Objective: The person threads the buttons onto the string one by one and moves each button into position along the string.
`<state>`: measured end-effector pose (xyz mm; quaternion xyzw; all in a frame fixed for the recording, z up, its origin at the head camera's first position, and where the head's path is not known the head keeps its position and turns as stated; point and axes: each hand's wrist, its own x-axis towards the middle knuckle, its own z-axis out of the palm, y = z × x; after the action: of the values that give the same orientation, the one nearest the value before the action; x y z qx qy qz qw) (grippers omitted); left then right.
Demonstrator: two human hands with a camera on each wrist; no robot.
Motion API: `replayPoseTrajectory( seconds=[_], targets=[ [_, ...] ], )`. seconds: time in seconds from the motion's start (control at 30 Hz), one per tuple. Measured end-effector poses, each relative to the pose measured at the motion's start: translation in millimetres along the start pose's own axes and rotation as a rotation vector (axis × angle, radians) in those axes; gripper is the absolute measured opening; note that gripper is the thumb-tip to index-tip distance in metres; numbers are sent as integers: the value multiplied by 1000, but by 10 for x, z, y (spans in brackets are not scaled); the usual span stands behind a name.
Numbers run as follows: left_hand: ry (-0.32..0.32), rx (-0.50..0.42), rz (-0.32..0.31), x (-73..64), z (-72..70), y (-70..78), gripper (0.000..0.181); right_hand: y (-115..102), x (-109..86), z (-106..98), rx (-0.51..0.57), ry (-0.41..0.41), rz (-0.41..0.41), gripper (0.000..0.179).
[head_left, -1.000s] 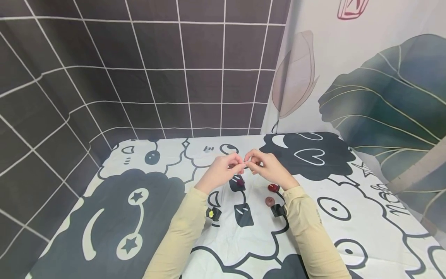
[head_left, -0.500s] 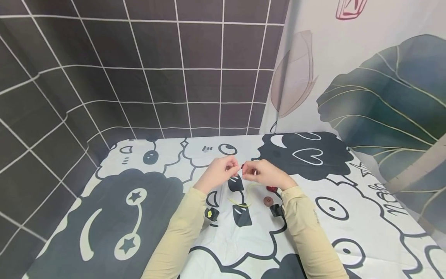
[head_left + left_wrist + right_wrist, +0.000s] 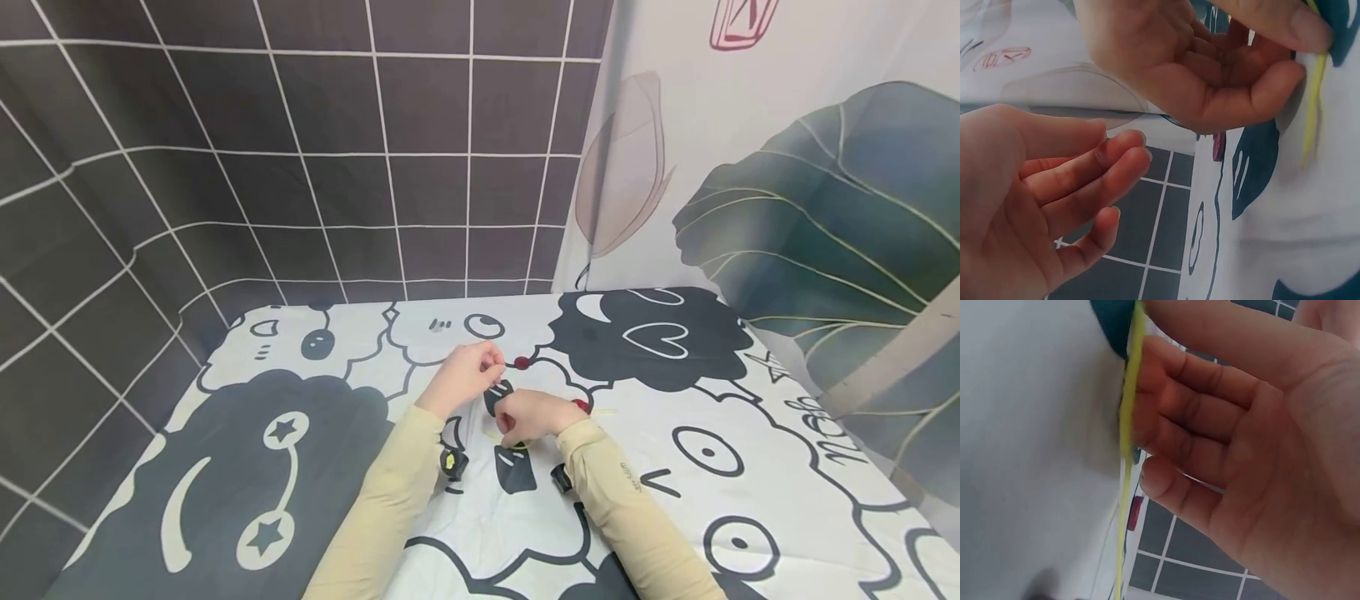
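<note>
Just above the patterned tabletop [image 3: 468,517], a person's right hand [image 3: 531,417] appears to pinch a yellow cord [image 3: 1313,119] with its fingertips, presumably because so thin a strand needs them. The left hand [image 3: 463,377] hovers near, fingers relaxed, holding nothing I can see.

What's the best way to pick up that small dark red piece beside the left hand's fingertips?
Probably pinch opposite edges of the small dark red piece from above: it looks rounded, lies on the cloth, and nothing covers its top. The left hand is nearest.
</note>
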<state>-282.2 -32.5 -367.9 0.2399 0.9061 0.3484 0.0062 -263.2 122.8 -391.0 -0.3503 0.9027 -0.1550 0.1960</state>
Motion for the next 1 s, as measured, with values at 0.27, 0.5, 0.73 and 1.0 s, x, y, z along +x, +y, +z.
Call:
replayPoseTrajectory(
  seconds=[0.27,0.5,0.73,1.0],
  targets=[
    [-47,62,-52,302,180,-73,7,74,-32,4,34,-57,-156,11],
    [-141,136,-114,508,351,-138,38,279,-252,-218,165,63,-238,8],
    [-132,224,-129,618,494,-176,55,406,-448,-386,242,231,-139,11],
    [-103,249,-118,730,557,-168,22,487,-582,-482,219,328,-45,2]
  ],
)
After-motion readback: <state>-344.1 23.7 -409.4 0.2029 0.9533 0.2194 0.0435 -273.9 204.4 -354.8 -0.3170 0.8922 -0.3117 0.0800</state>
